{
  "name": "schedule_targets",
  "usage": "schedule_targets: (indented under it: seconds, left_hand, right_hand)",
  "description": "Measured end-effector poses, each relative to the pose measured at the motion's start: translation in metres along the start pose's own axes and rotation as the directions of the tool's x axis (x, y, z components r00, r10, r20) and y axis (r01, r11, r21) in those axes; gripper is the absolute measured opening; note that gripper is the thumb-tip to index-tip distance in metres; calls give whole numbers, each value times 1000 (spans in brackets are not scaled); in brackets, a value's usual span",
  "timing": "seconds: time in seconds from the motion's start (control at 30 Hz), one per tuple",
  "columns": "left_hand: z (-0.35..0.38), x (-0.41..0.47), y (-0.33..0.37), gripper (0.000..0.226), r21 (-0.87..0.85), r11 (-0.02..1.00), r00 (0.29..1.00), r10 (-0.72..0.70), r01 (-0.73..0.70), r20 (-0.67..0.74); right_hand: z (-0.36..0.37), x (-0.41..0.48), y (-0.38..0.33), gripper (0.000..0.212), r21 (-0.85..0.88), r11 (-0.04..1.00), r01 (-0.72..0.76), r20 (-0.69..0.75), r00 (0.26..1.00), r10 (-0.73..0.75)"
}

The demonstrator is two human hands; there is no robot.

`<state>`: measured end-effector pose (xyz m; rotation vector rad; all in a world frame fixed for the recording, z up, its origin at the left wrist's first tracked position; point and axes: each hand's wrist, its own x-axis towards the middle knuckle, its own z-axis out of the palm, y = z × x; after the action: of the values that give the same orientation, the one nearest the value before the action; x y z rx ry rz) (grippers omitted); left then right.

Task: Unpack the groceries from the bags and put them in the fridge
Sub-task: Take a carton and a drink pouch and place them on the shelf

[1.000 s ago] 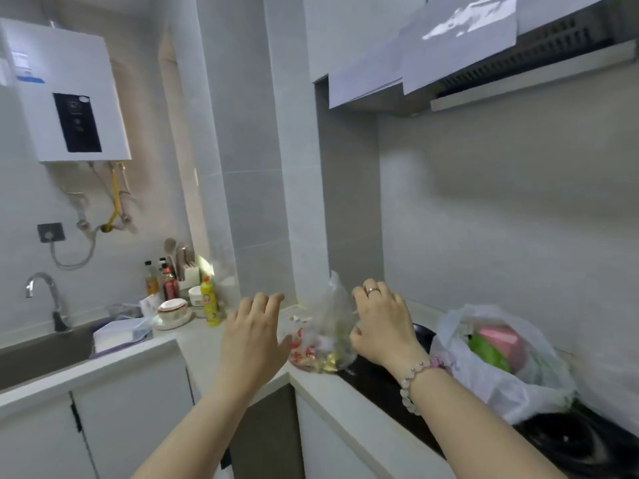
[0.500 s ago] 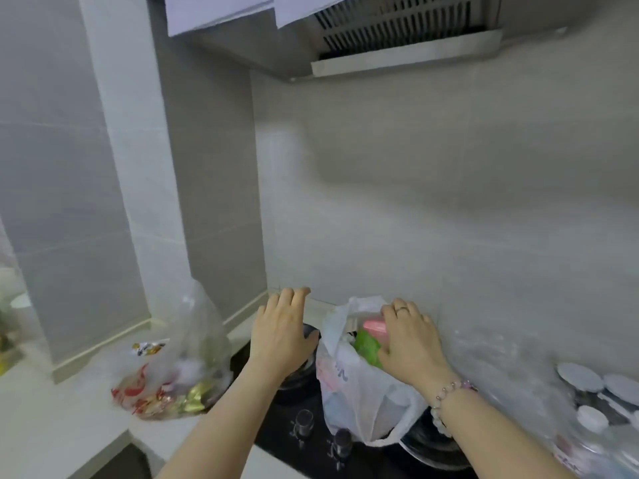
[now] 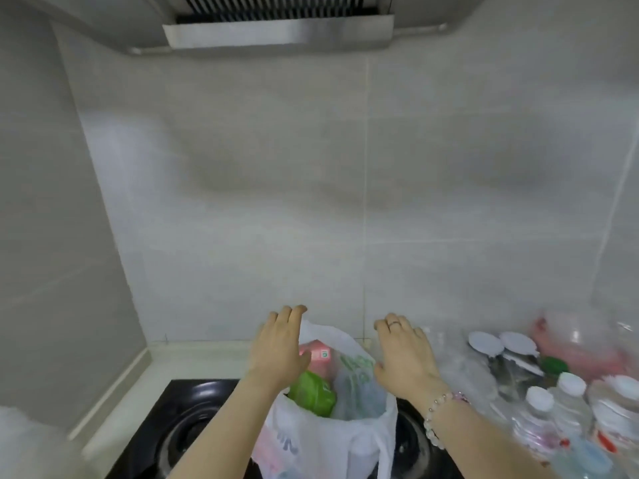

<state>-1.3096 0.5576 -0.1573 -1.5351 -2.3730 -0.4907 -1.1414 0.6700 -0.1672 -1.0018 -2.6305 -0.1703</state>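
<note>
Kitchen corner with a stove, a hood and a tiled wall

A black stove (image 3: 193,430) fills the lower middle of the frame, with a round burner (image 3: 186,440) at lower left of it. A pale counter (image 3: 193,357) runs behind it and down its left edge. Grey wall tiles (image 3: 276,202) cover the centre and left of the frame, meeting in a corner at the left. A steel range hood (image 3: 276,32) with dark vent slats juts out along the top edge.
</note>
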Motion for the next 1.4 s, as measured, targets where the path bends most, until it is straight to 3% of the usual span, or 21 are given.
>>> schedule_targets:
  seconds: [0.17, 0.33, 0.57, 0.8, 1.13, 1.23, 1.4]
  left_hand:
    - [32, 35, -24, 66, -36, 999, 997, 26, -23, 79]
    - [90, 32, -24, 59, -14, 999, 929, 50, -48, 367]
    - [137, 30, -40, 51, 69, 993, 832, -119, 98, 542]
    - [147, 39, -46, 56, 180, 962, 833, -268, 205, 484]
    - [156, 35, -53, 70, 114, 930, 778, -355, 348, 518]
    - [154, 34, -54, 57, 83, 924, 772, -358, 372, 524]
    - [148, 34, -48, 29, -15, 907, 800, -364, 422, 476]
  right_hand:
    - [35, 13, -25, 50, 5, 996, -85, 29, 996, 85]
    - [76, 9, -20, 51, -40, 989, -144, 78, 986, 147]
    - [99, 29, -29, 55, -9, 999, -48, 70, 996, 48]
    - [93, 45, -30, 41, 58, 995, 80, 103, 991, -86]
    - [93, 46, 0, 42, 49, 997, 67, 176, 982, -74]
    - [97, 46, -2, 39, 40, 993, 113, 127, 985, -118]
    - [96, 45, -14, 48, 52, 986, 157, 171, 971, -164]
